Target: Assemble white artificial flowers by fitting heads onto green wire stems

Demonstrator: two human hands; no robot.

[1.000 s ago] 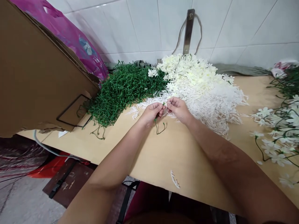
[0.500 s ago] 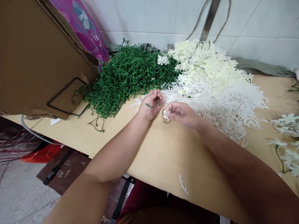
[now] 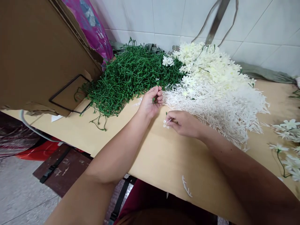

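My left hand (image 3: 152, 101) is closed in a pinch at the front of a heap of green plastic stems (image 3: 136, 72). A little green stem (image 3: 154, 100) shows among its curled fingers; most of it is hidden. Lower and to the right, my right hand (image 3: 184, 123) pinches a small white artificial flower (image 3: 165, 124) between thumb and fingers, with a speck of green beside the fingertips. The two hands are apart. Behind my right hand spreads a pile of thin white sprigs (image 3: 217, 106), with cream-white flower heads (image 3: 206, 65) heaped behind them.
A single white sprig (image 3: 187, 186) lies near the front edge of the tan tabletop (image 3: 154, 156). Finished-looking stemmed white flowers (image 3: 290, 162) lie at the right. A large cardboard box (image 3: 47, 59) stands at the left, and a tiled wall (image 3: 168, 18) closes off the back.
My right hand has moved slightly down and away from my left, and the white flower now faces outward below its fingertips. The stem in my left hand shows less. The view has shifted a little.
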